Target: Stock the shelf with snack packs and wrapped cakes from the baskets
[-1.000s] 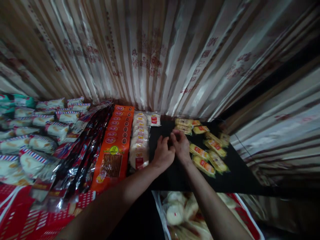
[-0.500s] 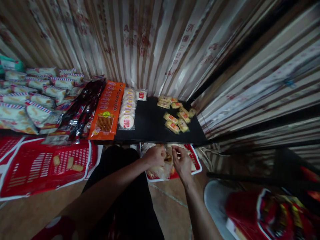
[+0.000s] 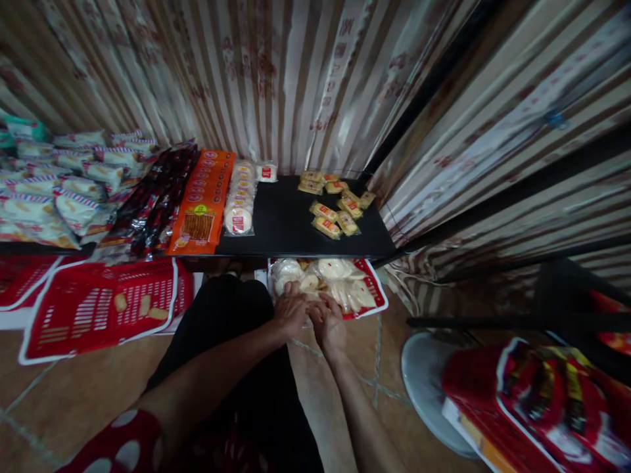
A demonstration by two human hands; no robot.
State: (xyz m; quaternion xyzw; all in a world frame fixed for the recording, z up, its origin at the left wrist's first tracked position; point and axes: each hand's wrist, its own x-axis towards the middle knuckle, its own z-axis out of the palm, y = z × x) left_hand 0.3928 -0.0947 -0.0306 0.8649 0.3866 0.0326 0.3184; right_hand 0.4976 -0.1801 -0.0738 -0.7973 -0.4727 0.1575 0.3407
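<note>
My left hand (image 3: 290, 310) and my right hand (image 3: 328, 323) meet at the front edge of a red basket (image 3: 379, 299) with a white rim. Both have their fingers curled in and nearly touching; a pale, thin bit shows between them, too small to name. Just beyond the fingers, the basket holds packs of round white crackers (image 3: 334, 268) and a row of pale wrapped crackers (image 3: 355, 295). A clear plastic bag (image 3: 287, 270) with pale contents lies at its left, close to my left hand.
Above the basket runs a black shelf (image 3: 280, 230) carrying small yellow snack packs (image 3: 325, 211), wrapped white crackers (image 3: 239, 220), an orange pack (image 3: 201, 203) and several white bags (image 3: 73, 207). Another red basket (image 3: 98, 309) stands left. A grey stool (image 3: 428, 387) and red packs (image 3: 557, 394) are right.
Both hands have come nearer to me and closer together, from over the basket to its front edge. The crackers and the bag in the basket now show more fully. The view has shifted.
</note>
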